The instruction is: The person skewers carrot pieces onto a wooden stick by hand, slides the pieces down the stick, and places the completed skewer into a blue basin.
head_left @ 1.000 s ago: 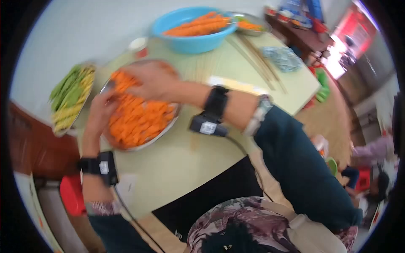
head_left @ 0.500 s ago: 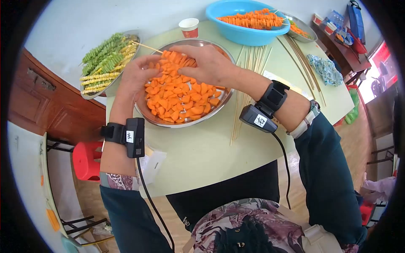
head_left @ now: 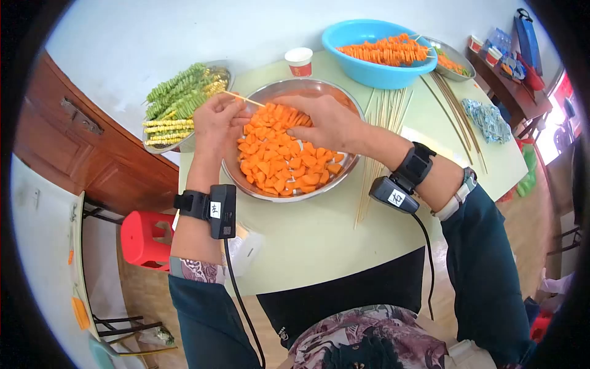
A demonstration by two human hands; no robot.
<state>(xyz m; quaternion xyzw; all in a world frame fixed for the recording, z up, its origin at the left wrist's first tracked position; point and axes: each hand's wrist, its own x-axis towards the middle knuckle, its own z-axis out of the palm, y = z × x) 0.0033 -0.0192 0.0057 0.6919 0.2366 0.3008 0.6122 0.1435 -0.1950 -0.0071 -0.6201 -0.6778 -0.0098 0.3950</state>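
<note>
A steel bowl (head_left: 228, 171) of cut carrot pieces (head_left: 286, 166) stands on the table. Above the carrots, my right hand (head_left: 329, 120) is closed around a skewer threaded with carrot slices (head_left: 279, 114). The hand partly covers the threaded slices. The skewer's bare tip (head_left: 246, 99) sticks out to the left. My left hand (head_left: 216, 123) is at that end, over the bowl's left rim, thumb and fingers drawn together by the stick. Whether they pinch the stick or a carrot piece is hard to make out.
Behind stand a blue basin (head_left: 369, 75) of carrot skewers and a paper cup (head_left: 299, 62). A tray (head_left: 167, 147) of green and yellow skewered vegetables is at left. Bare bamboo sticks (head_left: 387, 107), darker rods (head_left: 458, 117) and a crumpled cloth (head_left: 487, 120) lie at right.
My left hand has shifted left, away from the threaded slices towards the skewer's bare end. The right hand keeps its hold. The whole view has shifted slightly.
</note>
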